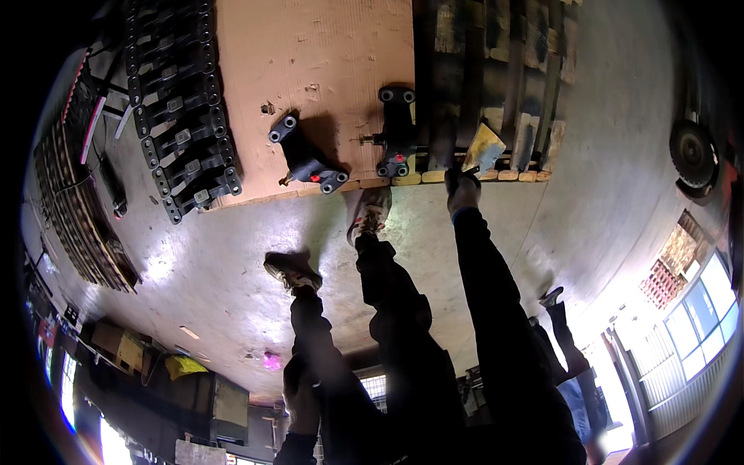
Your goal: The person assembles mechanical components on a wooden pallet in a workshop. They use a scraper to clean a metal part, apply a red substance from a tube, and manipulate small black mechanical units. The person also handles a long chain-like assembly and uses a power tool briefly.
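Some Twos, Mostly Ones

Two black metal brackets with ringed ends (307, 160) (398, 128) are lying on one brown cardboard sheet (310, 46), which is adjoining one slatted wooden pallet (496, 35). One long black steel track chain (183, 136) is lying alongside. One flat yellow-and-grey piece (486, 146), two patterned shoes (293, 271) (372, 213) and one small bright pink bundle (271, 361) are showing.

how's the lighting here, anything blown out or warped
All in the head view: white glare on the floor at left; right hand dim, sleeve and trousers nearly black; slatted stack at far left looks bowed by the fisheye.
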`<state>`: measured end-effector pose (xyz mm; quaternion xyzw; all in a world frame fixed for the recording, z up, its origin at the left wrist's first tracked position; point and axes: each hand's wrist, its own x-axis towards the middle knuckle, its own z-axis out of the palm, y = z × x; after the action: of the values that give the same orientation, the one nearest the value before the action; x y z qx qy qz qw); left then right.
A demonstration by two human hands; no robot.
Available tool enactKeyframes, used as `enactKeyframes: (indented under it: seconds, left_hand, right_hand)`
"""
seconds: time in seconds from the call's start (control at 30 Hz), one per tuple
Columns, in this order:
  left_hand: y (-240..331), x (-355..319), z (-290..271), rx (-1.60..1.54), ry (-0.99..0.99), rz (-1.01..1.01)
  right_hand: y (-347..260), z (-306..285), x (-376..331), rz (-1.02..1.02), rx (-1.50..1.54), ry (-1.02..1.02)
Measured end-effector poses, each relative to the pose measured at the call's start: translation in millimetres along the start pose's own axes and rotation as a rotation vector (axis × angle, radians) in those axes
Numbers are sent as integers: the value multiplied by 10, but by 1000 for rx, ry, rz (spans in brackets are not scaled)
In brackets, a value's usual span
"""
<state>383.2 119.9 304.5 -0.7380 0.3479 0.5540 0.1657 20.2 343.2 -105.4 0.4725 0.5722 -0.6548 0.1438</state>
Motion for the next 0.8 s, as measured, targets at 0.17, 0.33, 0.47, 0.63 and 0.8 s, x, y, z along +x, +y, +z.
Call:
enactKeyframes:
  seconds: [0.17,0.33,0.47,0.63,0.8]
  left_hand:
    - [-197,-46,-61,-76,18,45]
    - [-495,-33,-193,-58,-27,166]
    - [-495,-289,-416,-54,-43,95]
    - [-1039,-401,-981,-89,-65,291]
    - [-1387,-451,-1668,-427,-71,235]
  right_hand:
    - [178,-141,-141,99,-104,96]
    - [378,-921,-497,21,-176,-279]
    - [69,-976,-1416,101,-399,-184]
    - [-275,-1011,-2162,50,-761,-357]
    - [-266,-582,-3179,-65,-839,-511]
